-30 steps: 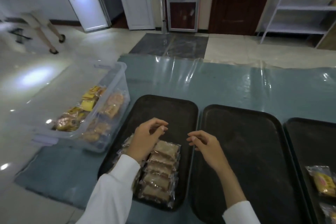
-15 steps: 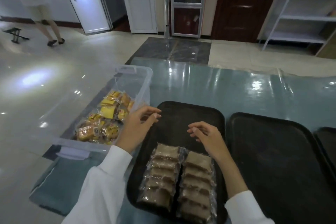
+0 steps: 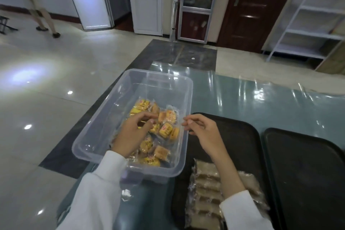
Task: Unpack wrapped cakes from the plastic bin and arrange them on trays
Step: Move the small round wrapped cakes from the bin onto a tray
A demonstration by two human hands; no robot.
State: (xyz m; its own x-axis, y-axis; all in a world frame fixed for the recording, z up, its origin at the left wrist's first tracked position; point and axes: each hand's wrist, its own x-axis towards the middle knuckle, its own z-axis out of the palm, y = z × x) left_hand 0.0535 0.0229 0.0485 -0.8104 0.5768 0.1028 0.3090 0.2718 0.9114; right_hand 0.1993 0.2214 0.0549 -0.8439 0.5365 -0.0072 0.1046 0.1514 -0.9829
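Observation:
A clear plastic bin (image 3: 97, 136) stands on the table's left end and holds several yellow-wrapped cakes (image 3: 166, 129). My left hand (image 3: 130, 132) is inside the bin, just over the cakes, fingers loosely curled with nothing plainly gripped. My right hand (image 3: 205, 132) hovers at the bin's right rim, above the near black tray (image 3: 242, 145), fingers loosely bent and empty. Two rows of brown wrapped cakes (image 3: 205, 192) lie on that tray's near end, partly hidden by my right sleeve.
A second black tray (image 3: 302, 173) lies to the right. The blue-green table (image 3: 242, 95) has a glossy plastic cover. A person (image 3: 43, 15) walks across the tiled floor at far left. A white shelf rack (image 3: 317, 15) stands at back right.
My view has swung left toward the bin. My left hand has gone from the tray over the rim into the bin, and my right hand has followed to the bin's right edge.

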